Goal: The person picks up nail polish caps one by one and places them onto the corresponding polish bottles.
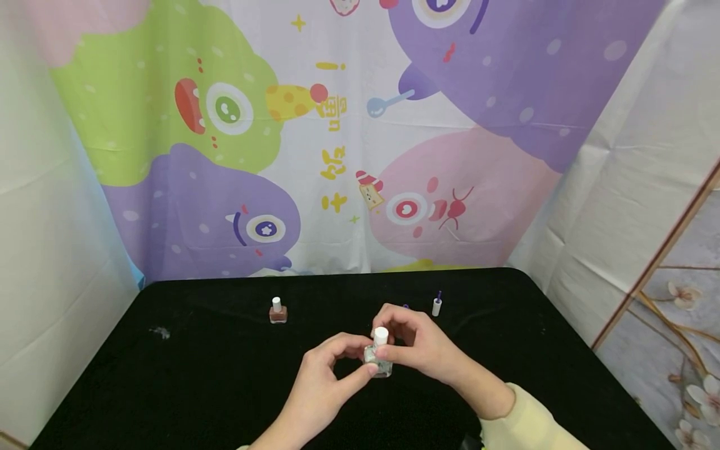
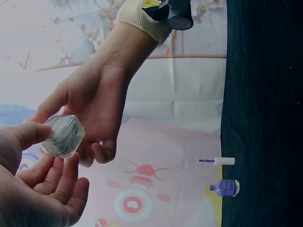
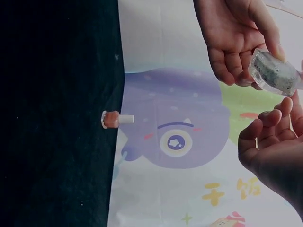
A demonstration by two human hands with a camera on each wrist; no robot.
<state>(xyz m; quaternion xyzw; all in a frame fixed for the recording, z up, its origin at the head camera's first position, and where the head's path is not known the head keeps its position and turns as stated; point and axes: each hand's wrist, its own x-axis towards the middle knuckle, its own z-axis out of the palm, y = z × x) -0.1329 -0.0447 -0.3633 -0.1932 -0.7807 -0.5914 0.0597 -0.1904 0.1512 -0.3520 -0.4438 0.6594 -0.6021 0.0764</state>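
My left hand [image 1: 329,369] pinches a clear glass nail polish bottle [image 1: 384,369] between thumb and fingers, held up over the black table. Its contents look pale with dark specks in the right wrist view. On top is a white cap [image 1: 381,335], upright in the head view. My right hand [image 1: 422,344] has its thumb and index finger around this cap. The other right fingers curl loosely beside the bottle.
On the black tabletop [image 1: 225,375], a brownish-pink nail polish bottle [image 1: 278,314] with a white cap stands left of the hands. Towards the back right are an open purple polish bottle [image 2: 225,188] and its white cap [image 1: 436,307] with purple brush upward. A cartoon curtain [image 1: 337,237] hangs behind.
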